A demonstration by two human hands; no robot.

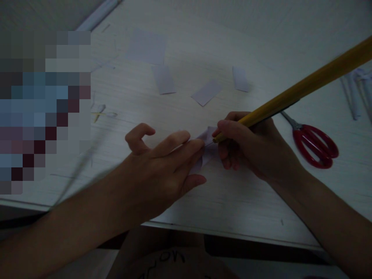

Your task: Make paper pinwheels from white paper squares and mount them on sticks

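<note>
Dim light throughout; whole scene underexposed. Work surface is a pale wood-grain table (221, 201), its front edge running just below the fingers, with darker floor or shadow beneath. Beyond the fingers, at far upper left, a pale strip (97, 15) borders the table edge; a pixelated block covers the left.

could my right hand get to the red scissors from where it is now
Probably yes. The red scissors lie flat on the table just beside the right hand, with nothing between them. But its fingers are closed on the yellow stick, so that hand is occupied.
</note>
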